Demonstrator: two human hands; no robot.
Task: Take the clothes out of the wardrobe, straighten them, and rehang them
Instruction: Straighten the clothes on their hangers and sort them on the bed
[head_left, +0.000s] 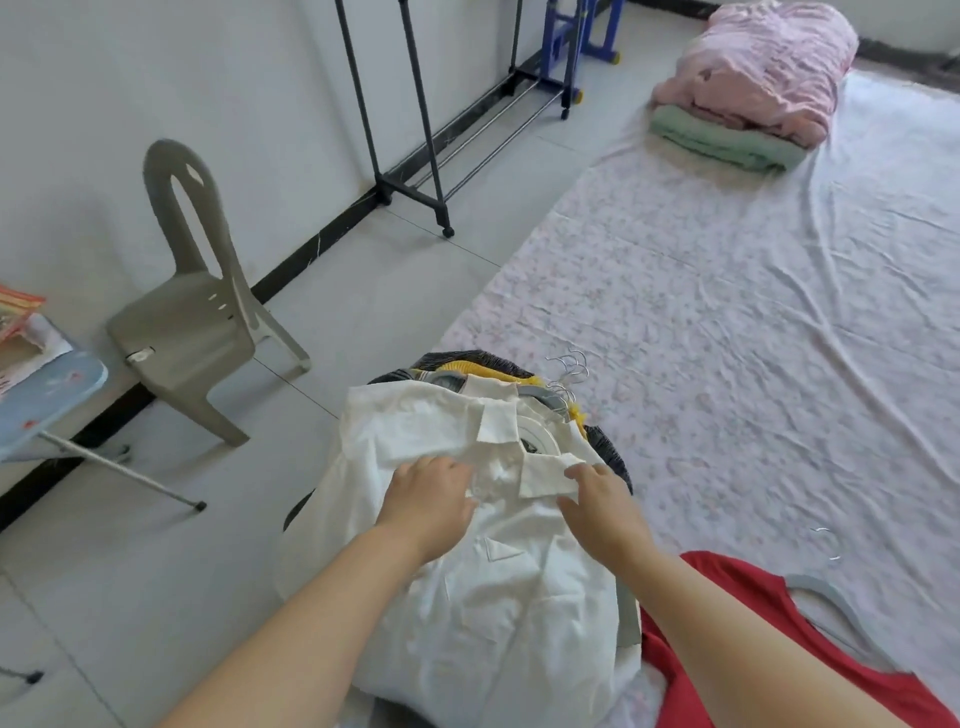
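A white collared shirt (457, 613) lies on top of a pile of clothes on hangers at the bed's near corner. Yellow (488, 370) and dark striped (608, 452) garments show under it, with several wire hanger hooks (569, 366) sticking out. My left hand (428, 501) rests on the shirt just left of the collar, fingertips at the neck opening. My right hand (597, 506) touches the right collar flap, and whether it pinches the flap is unclear. A red garment (727, 623) lies under my right forearm, with a grey hanger (826, 597) beside it.
An empty black clothes rack (415, 156) on wheels stands by the wall. A grey plastic chair (192, 312) and an ironing board (47, 395) are at the left. The bed sheet (753, 338) carries folded pink and green bedding (748, 93) at the far end.
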